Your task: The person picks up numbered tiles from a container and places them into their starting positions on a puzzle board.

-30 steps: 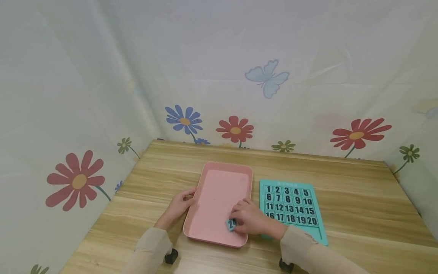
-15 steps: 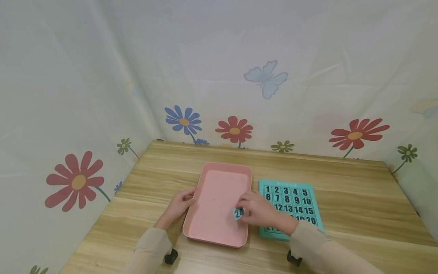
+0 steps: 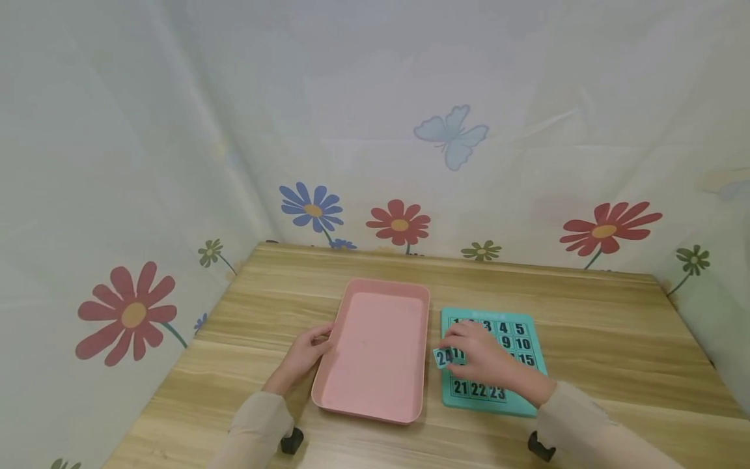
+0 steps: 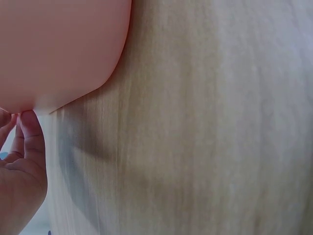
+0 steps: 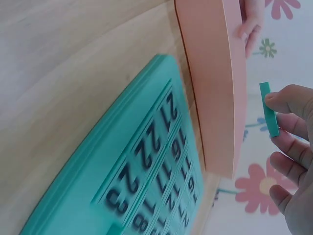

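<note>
Between thumb and fingertips, my right hand [image 3: 483, 355] pinches a teal number tile [image 3: 443, 357] marked 24, raised above the left side of the teal number board [image 3: 515, 407]. In the right wrist view the tile [image 5: 268, 108] appears edge-on, clear of the board [image 5: 73, 196]. Rows of numbered tiles fill the board through 23, with a bare stretch after it; the hand hides some middle numbers. My left hand [image 3: 303, 355] grips the left rim of the pink tray [image 3: 375, 352], thumb on one side and fingers on the other, as the left wrist view also shows at the tray wall [image 4: 63, 54].
Both tray and board lie on a wood-grain table [image 3: 281, 286], the board just right of the tray. A flower-printed curtain [image 3: 363, 130] hangs behind the table and at its sides. A black wrist strap piece [image 3: 291, 441] shows below the left sleeve.
My right hand has carried the tile from over the tray's right side rightward to over the board, uncovering 21 to 23. The left hand stays on the tray rim.
</note>
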The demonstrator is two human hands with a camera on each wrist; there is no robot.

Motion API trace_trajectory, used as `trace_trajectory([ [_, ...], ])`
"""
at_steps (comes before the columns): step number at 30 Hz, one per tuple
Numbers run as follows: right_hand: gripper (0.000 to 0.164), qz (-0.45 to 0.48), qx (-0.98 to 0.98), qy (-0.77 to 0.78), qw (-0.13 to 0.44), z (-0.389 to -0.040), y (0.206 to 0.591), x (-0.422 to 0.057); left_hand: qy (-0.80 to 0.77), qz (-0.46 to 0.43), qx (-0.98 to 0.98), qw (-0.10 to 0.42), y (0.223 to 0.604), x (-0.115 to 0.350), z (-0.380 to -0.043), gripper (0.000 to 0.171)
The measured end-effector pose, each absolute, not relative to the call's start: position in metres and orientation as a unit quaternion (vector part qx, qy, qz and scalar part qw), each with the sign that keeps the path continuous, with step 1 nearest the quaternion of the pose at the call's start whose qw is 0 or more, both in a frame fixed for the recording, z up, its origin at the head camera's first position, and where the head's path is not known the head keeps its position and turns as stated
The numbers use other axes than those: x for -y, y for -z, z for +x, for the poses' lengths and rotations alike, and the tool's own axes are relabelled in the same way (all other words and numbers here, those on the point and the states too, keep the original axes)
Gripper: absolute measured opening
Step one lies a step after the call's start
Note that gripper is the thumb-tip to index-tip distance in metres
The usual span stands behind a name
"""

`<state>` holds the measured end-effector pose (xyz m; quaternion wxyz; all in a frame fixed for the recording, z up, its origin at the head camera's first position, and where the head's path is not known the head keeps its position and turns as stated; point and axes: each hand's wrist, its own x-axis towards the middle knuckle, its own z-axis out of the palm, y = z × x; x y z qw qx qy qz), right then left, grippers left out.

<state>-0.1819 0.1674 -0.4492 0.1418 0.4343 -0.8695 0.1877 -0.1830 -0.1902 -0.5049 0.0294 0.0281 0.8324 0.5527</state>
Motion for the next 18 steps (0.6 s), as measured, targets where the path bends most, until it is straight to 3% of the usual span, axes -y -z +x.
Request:
trace_trajectory([
  [12,0.027,0.373,0.891,-0.189,0.178,-0.178,0.462,-0.219,-0.560,0.008,-0.828,0.029,0.509,0.190,-0.186,0.042],
  [18,0.027,0.338,0.908,-0.195,0.151,-0.170,0.465,-0.237,-0.562,0.004,-0.827,0.031,0.506,0.188,-0.185,0.043],
])
